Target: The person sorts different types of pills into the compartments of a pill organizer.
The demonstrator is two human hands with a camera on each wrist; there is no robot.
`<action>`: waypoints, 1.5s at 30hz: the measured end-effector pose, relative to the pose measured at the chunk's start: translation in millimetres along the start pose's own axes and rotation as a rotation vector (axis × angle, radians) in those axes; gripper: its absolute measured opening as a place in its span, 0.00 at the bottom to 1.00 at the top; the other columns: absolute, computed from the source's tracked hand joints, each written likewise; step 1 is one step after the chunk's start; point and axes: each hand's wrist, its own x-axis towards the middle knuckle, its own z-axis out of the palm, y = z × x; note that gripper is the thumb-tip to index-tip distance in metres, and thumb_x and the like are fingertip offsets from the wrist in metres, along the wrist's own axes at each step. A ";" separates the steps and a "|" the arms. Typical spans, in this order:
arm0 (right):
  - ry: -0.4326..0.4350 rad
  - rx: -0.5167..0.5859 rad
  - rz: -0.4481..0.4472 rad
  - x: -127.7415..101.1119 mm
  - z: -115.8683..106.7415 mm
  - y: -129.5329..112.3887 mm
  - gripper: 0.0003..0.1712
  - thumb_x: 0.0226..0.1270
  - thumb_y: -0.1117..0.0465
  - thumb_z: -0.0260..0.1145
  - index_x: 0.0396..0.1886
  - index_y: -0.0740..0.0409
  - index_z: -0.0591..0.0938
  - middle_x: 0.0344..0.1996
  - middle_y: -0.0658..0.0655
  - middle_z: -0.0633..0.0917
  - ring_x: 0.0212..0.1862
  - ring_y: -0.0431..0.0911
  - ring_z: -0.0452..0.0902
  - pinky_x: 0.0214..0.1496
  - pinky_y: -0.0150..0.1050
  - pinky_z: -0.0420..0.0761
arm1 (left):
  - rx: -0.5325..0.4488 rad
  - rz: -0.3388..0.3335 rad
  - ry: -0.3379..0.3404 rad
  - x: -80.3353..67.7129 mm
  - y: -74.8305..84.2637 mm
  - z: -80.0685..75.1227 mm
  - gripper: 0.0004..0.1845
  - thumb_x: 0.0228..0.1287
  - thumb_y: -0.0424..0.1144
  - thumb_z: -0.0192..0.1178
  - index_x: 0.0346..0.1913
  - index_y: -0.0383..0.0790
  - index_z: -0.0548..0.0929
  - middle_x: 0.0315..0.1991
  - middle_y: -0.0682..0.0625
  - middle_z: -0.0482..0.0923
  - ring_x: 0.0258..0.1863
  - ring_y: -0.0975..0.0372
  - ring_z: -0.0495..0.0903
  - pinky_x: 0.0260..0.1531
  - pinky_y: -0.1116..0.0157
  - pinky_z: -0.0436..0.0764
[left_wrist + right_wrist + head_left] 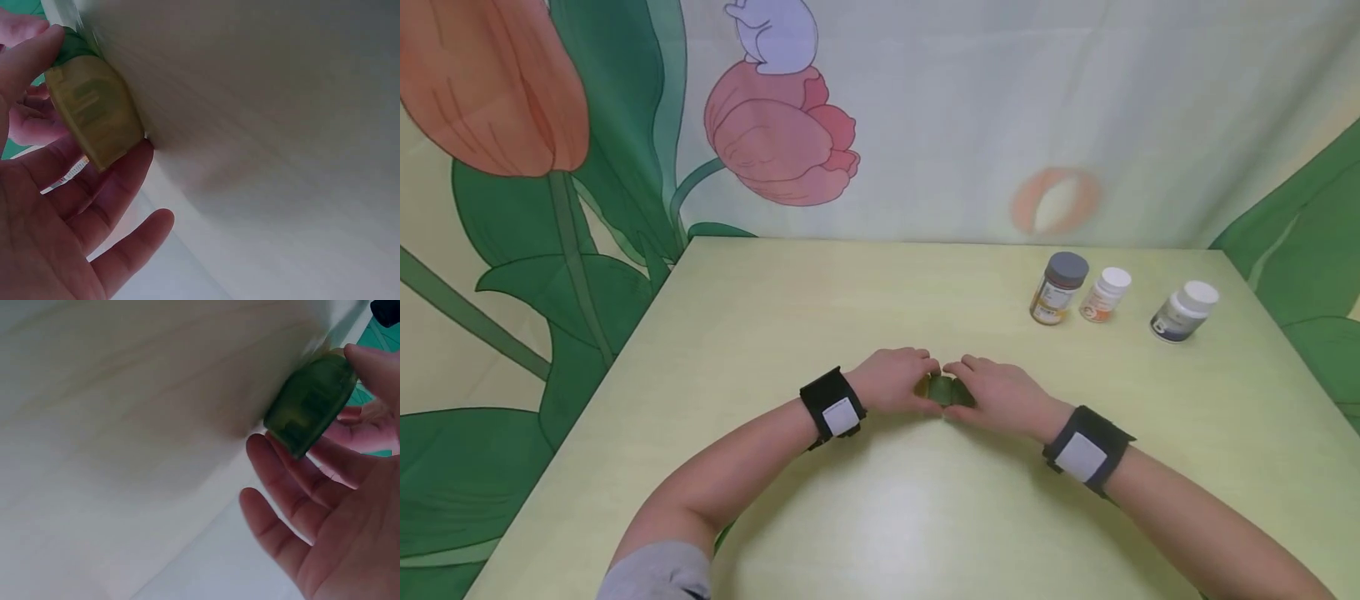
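Pale yellow-green table (775,317) is filling the head view, and a printed cloth backdrop (1000,108) showing tulips and broad leaves is hanging behind its far edge. Near the middle of the table, the left hand (895,381) and the right hand (1000,396) are meeting over a small green container (942,389), which is sitting on the surface between them. The left wrist view is showing the left fingers (119,187) and thumb pinching one end of the green container (94,112) (its plastic is reading yellowish here, with a moulded ridge on the face). The right wrist view is showing the right fingers (294,481) and thumb curling round the other end of the green container (311,400), where the plastic is looking darker and translucent. Both hands are therefore gripping it, one from each side. Judging from these views, the work is standing at an early stage: the item is being held firmly, but whether it is open or closed cannot be told, and nothing is lying loose beside it. At the far right, well apart from the hands, three bottles are standing upright and untouched: a grey-capped bottle (1058,287), a small white-capped bottle (1105,293) and a larger white-capped bottle (1183,310).
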 end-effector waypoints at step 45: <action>0.029 -0.664 -0.347 -9.6 -4.5 -8.6 0.17 0.58 0.65 0.70 0.44 0.70 0.78 0.37 0.64 0.83 0.27 0.46 0.77 0.32 0.37 0.77 | -0.019 -0.063 0.054 -2.6 4.4 0.3 0.25 0.54 0.60 0.69 0.43 0.42 0.82 0.27 0.56 0.68 0.25 0.65 0.68 0.22 0.72 0.67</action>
